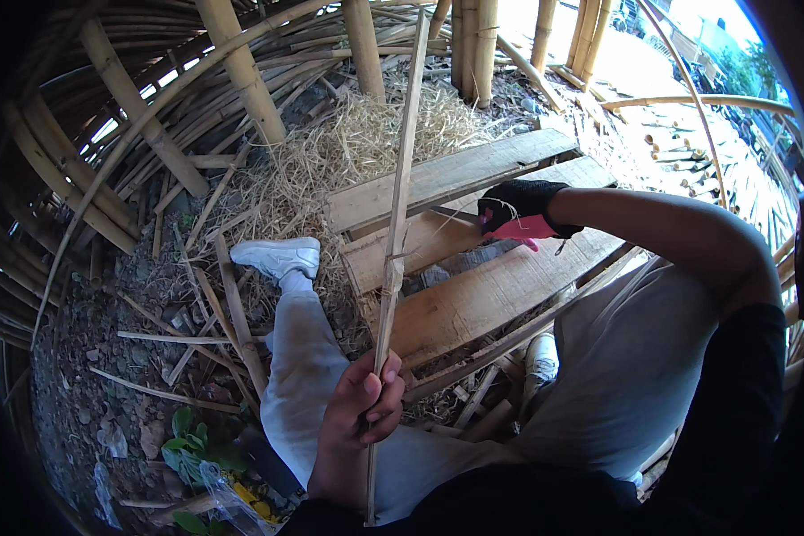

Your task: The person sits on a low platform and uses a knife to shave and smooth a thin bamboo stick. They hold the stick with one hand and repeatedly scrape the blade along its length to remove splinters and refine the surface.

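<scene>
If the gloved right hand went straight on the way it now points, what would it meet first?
Led by the blade it holds, the right hand would probably meet the bamboo strip gripped in the left hand first, though depth is hard to judge.

Bamboo posts we see standing ahead, pale shavings heaped near them, green leaves at our lower left, clear plastic beside, sunlit bamboo lengths off right
</scene>
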Demonstrator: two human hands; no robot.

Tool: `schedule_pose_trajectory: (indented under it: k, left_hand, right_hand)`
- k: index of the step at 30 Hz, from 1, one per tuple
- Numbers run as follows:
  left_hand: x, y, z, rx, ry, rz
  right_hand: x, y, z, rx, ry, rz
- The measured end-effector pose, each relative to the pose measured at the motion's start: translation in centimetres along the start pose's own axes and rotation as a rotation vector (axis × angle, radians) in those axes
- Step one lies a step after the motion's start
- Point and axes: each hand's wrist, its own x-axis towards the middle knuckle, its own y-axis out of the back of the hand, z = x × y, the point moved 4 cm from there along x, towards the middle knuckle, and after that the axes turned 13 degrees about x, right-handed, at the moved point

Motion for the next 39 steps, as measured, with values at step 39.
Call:
schedule_pose_trajectory:
  k: [39]
  left_hand:
    - [0.0, -0.8, -0.7, -0.165, 0.037, -0.104]
  right_hand:
    - [-5.3, 12.7, -10.4, 0.672, 0.296, 0.932]
